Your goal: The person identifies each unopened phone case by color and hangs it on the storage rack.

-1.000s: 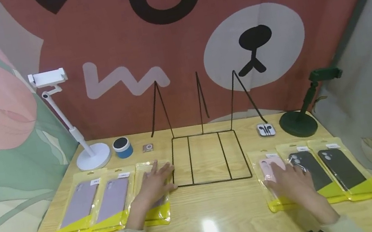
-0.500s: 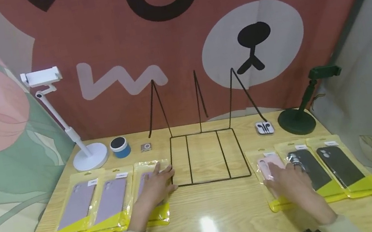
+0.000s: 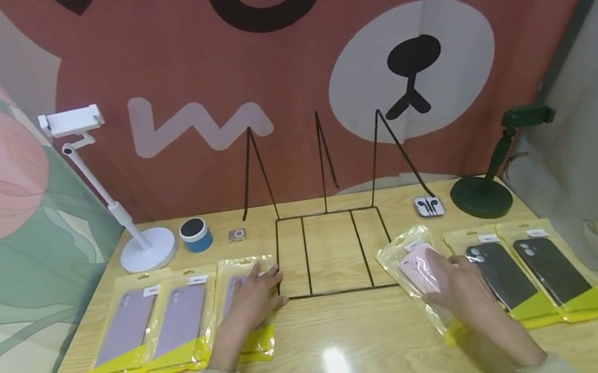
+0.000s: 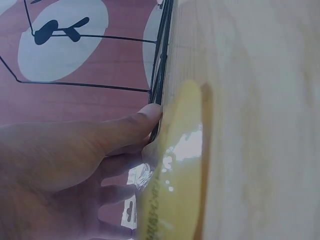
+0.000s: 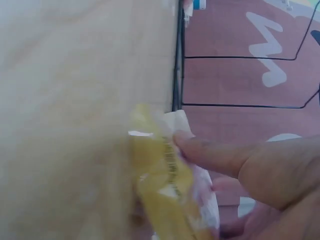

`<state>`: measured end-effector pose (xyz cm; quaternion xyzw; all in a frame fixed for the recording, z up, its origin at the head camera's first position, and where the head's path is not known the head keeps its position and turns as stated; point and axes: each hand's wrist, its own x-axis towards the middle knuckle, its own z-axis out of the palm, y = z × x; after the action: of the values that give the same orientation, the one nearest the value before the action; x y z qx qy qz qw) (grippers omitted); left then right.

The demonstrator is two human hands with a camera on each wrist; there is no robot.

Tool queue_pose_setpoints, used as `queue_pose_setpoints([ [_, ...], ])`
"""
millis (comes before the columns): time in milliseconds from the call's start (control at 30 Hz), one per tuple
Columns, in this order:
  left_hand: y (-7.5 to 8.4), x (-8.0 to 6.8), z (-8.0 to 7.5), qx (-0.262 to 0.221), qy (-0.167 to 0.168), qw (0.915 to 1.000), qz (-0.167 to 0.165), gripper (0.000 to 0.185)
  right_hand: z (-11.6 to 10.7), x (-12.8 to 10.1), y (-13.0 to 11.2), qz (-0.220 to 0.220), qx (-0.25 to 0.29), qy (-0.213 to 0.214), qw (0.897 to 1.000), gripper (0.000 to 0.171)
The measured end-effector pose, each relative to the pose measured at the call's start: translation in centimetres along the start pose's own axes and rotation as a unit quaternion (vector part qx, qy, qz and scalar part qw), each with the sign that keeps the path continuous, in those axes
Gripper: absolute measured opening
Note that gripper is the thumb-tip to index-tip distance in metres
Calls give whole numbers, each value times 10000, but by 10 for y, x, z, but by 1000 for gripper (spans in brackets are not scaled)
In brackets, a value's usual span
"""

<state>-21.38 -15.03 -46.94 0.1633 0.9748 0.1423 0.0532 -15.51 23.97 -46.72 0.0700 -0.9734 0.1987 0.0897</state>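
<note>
Yellow-edged packet with the pink phone case [image 3: 418, 269] is gripped in the right hand [image 3: 465, 294], tilted toward the wire rack [image 3: 334, 250]; left hand [image 3: 247, 302] rests flat on a purple case packet [image 3: 240, 313]; best lifted level, I'd say, clear of the black cases [image 3: 524, 273].

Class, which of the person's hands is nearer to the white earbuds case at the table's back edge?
Right. The right hand lies just in front of the white earbuds case; the left hand rests far left, beyond the black wire rack.
</note>
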Motion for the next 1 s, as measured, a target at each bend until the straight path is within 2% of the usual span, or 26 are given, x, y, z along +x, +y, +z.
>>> queue_pose_setpoints([
  [100, -1, 0, 0, -27, -90, 10000, -32, 57, -7, 2, -1, -202, 214, -17, 9996, 71],
  [200, -1, 0, 1, -41, -97, 9999, -33, 56, -20, 5, -6, -275, 683, -220, 9970, 55],
  [300, -2, 0, 1, -51, -90, 9999, -29, 56, -31, 6, -17, -503, 1106, -216, 9924, 46],
  [433, -2, 0, 0, -48, -83, 10000, -17, 56, -40, 3, -43, -877, 1644, 159, 9824, 42],
  [500, -3, 0, 0, -24, -75, 10000, -2, 56, -45, 0, -58, -1033, 2077, 425, 9718, 42],
  [567, -3, 0, 0, 7, -60, 10000, 24, 56, -49, -2, -73, -1351, 2728, 769, 9494, 42],
  [600, -3, 0, -1, 21, -57, 10000, 38, 56, -50, -2, -79, -1541, 3084, 946, 9339, 43],
  [633, -3, 0, -1, 29, -50, 10000, 48, 56, -51, -1, -85, -1782, 3470, 1141, 9137, 44],
  [733, -4, 0, -1, -5, -28, 10000, 78, 55, -52, 4, -101, -2473, 4473, 1593, 8446, 47],
  [800, -4, -1, -1, -43, -9, 9999, 104, 55, -51, 9, -108, -2664, 4852, 1826, 8126, 47],
  [833, -4, -1, -1, -62, -8, 9999, 117, 55, -49, 11, -111, -2659, 4998, 1909, 8019, 47],
  [900, -4, -1, -1, -77, -16, 9999, 135, 55, -47, 14, -115, -2499, 5125, 2029, 7961, 46],
  [1000, -3, -1, -1, -65, -30, 9999, 149, 55, -43, 17, -118, -2249, 5258, 2121, 7925, 44],
])
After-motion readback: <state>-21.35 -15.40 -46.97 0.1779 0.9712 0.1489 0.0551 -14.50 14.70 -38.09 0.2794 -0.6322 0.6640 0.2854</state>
